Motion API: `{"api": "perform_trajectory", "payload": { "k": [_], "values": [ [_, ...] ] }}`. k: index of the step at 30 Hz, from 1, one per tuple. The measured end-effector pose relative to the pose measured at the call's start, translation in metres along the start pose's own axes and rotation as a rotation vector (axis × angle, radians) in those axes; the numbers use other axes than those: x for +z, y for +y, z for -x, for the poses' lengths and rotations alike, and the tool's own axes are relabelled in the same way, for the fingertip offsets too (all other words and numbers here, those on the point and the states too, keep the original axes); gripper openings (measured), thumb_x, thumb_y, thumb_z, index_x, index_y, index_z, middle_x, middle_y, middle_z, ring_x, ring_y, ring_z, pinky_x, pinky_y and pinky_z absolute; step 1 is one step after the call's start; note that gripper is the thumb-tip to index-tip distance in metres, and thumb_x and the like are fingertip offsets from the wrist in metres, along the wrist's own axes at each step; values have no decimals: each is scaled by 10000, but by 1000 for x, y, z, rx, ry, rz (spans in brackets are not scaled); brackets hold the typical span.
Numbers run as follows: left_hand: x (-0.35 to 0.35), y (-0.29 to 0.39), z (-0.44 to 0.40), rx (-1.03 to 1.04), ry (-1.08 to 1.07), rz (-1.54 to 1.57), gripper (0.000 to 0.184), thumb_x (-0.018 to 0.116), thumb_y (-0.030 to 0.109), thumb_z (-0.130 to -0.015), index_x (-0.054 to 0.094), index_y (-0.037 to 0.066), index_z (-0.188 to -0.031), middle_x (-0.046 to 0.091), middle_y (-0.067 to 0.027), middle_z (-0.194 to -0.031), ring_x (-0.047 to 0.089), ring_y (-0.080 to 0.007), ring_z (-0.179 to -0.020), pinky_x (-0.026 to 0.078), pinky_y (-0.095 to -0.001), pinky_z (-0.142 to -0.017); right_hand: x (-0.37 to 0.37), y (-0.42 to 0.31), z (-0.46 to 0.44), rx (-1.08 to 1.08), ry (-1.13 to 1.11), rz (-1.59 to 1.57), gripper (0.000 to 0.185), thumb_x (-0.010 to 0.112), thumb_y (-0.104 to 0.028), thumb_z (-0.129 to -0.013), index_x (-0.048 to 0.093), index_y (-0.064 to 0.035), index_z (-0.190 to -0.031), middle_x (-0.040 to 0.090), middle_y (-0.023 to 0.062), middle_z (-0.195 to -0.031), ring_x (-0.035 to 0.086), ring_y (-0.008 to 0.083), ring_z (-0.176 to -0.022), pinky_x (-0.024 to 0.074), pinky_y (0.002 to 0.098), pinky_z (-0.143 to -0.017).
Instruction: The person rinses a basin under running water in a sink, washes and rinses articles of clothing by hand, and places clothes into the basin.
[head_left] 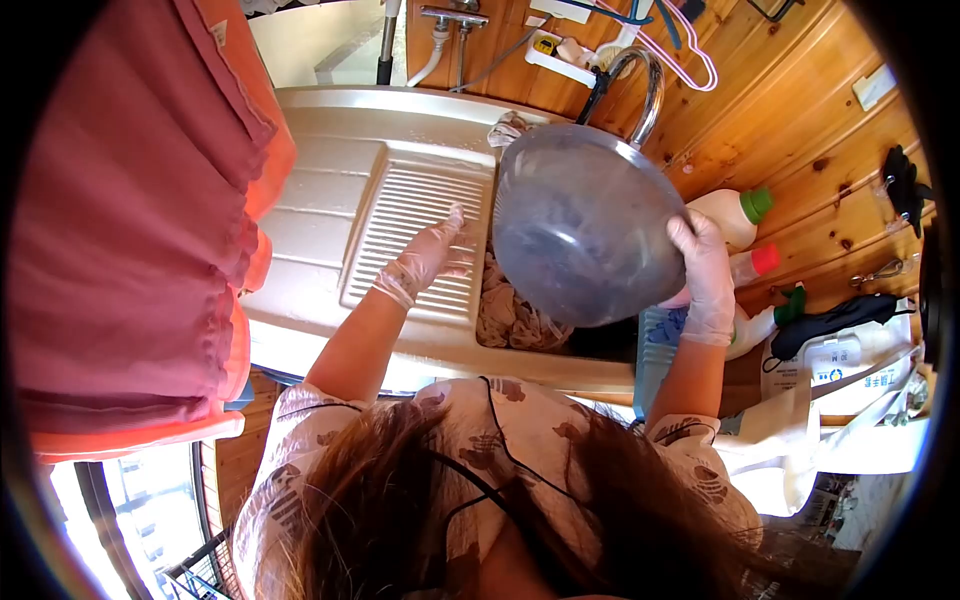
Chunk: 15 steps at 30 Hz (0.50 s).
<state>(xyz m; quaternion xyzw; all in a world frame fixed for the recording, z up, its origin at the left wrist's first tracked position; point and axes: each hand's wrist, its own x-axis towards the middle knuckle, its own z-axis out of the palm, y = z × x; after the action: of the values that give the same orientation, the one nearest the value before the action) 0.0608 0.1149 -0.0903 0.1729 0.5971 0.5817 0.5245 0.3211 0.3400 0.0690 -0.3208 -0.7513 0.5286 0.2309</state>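
My right hand (708,272), in a clear disposable glove, grips the rim of a large metal basin (590,225) with the thumb over its edge. The basin is tilted above the sink and hides much of it. My left hand (433,255), gloved the same way, is held apart from the basin over the ribbed washboard (415,225); its fingers are spread and hold nothing. Below the basin, crumpled wet-looking cloth (510,312) lies in the sink. A chrome faucet (652,95) curves behind the basin, its outlet hidden.
Bottles with a green cap (757,204) and a red cap (765,260) stand right of the basin. A blue plastic container (653,350) sits beside the sink. Red cloth (150,200) hangs at the left. Pink hangers (690,70) hang on the wooden wall.
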Motion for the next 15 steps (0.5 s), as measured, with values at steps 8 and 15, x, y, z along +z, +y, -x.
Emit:
{"api": "perform_trajectory", "payload": {
  "k": [8,15],
  "values": [
    [-8,16,18,-103,-421,296,1027,325,824,-745,235,54,-1419,389,-300,-1336,469,-448,-1175,445,-546,-915,85,-26,39,-646,-352,1115,295,739,-207,-653,574,-55,-843,610,94,-818,581,312,-839,446,409,-720],
    [34,-56,-25,-164,-526,669,507,534,244,-879,409,-21,-1294,550,-230,-1193,567,-356,-1085,497,-501,-882,87,19,68,-875,-211,1502,18,567,-128,-711,569,-146,-711,566,1,-666,566,189,-739,413,348,-843]
  ]
}}
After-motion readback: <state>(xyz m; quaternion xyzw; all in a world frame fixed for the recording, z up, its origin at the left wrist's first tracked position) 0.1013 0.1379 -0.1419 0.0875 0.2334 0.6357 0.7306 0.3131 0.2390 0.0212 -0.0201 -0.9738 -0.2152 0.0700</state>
